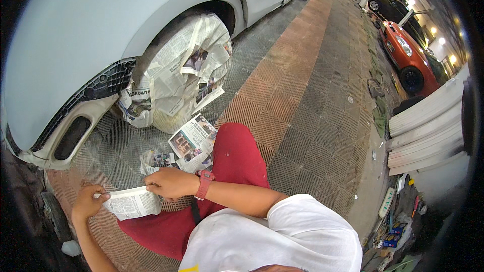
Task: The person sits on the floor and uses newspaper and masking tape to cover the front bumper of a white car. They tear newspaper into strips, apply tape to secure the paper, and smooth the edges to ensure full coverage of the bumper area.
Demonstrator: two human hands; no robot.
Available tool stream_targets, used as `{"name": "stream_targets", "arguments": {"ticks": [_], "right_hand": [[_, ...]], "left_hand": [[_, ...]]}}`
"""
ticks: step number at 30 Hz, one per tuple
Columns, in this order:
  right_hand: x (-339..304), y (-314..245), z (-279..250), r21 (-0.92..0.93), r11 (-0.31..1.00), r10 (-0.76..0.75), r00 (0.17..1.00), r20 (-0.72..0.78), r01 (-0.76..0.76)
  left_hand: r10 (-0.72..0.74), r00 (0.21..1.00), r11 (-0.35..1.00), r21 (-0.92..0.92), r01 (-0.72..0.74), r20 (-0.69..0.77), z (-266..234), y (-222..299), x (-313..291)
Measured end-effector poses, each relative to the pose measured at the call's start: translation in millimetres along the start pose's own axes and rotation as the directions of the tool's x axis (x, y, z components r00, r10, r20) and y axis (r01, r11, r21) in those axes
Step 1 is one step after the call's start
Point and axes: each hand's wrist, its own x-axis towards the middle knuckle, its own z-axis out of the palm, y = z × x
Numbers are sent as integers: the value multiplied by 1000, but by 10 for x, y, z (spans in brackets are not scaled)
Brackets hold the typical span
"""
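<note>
Over the ridged grey-and-brown floor (307, 171) at near left, the closed left hand (89, 202) and right hand (173, 182) pinch opposite top-edge ends, sensible holds, of a white printed newspaper sheet (133, 204), probably light, limp and easily torn.

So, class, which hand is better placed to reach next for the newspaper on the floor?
Probably the right hand: both grip the folded paper, but this one is nearer the newspaper; the left hand is farther off.

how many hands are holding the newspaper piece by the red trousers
2: the left hand at the upper left corner of the newspaper piece, the right hand at its upper right.
</note>
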Motion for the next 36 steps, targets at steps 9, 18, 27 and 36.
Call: {"name": "stream_targets", "arguments": {"ticks": [9, 18, 27, 36], "right_hand": [[178, -69, 200, 16, 999, -40, 994, -102, 42], [-191, 310, 255, -163, 979, -127, 992, -5, 124], [-520, 918, -146, 12, 986, 165, 986, -23, -165], [-123, 754, -17, 117, 970, 208, 976, 65, -215]], "left_hand": [[414, 908, 886, -253, -388, 58, 197, 1095, 142], [238, 961, 970, 22, -243, 144, -7, 1170, 25], [358, 930, 888, 278, -365, 79, -301, 962, -152], [298, 939, 896, 289, -338, 174, -606, 1436, -278]]}}
